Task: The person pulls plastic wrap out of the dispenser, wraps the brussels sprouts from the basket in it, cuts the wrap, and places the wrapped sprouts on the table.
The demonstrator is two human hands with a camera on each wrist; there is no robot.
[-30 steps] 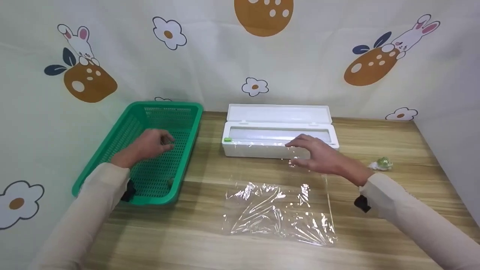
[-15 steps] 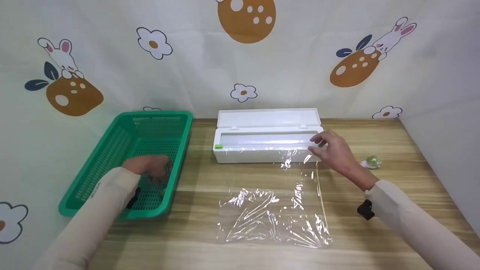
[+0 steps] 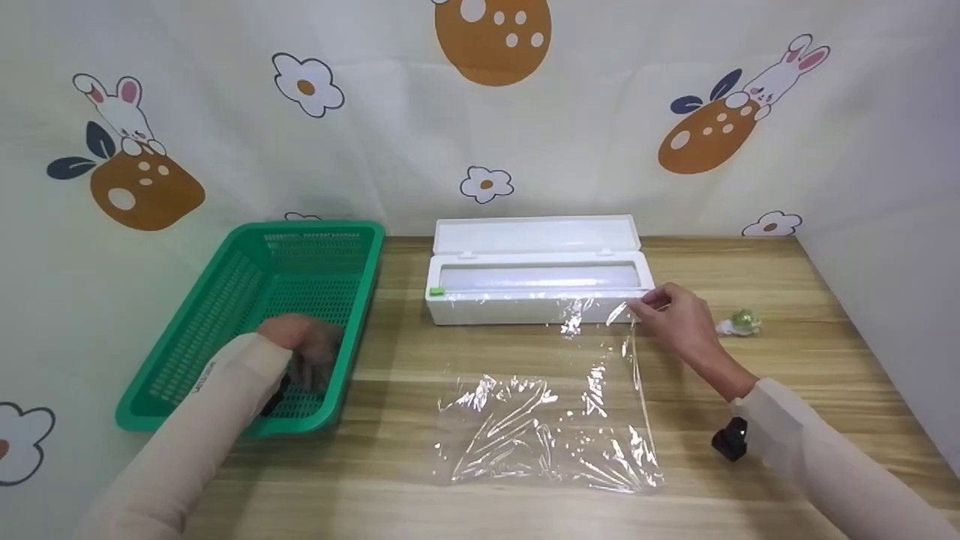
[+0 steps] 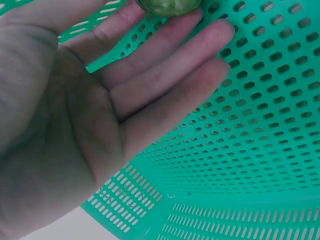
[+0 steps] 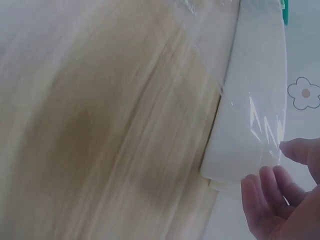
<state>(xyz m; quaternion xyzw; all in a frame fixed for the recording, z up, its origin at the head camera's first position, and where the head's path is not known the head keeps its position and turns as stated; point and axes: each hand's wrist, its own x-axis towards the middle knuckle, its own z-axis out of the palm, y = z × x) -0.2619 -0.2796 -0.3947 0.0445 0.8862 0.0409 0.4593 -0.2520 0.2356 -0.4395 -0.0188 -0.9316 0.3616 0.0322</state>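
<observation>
My left hand (image 3: pixel 311 356) reaches down into the green plastic basket (image 3: pixel 373 292). In the left wrist view its fingers are extended, fingertips right at a round, glossy green fruit or vegetable (image 4: pixel 169 6), which is cut off by the frame's top. My right hand (image 3: pixel 681 319) is at the right end of a white cling film box (image 3: pixel 510 311), lid raised. In the right wrist view the thumb tip meets the box's edge, while the other fingertips bend loosely beside its end, a gap between. A sheet of clear cling film (image 3: pixel 540 439) runs from the box toward me over the table.
A small green item wrapped in film (image 3: pixel 742 322) lies on the wooden table (image 3: pixel 817 360), right of the box. A green slider (image 3: pixel 437 291) sits at the box's left front corner. A printed curtain (image 3: pixel 600 112) stands behind, and plain side walls flank the table.
My left hand has gone down into the basket to the green piece. My right hand has shifted from above the film to the box's right end. The head view has shifted slightly.
</observation>
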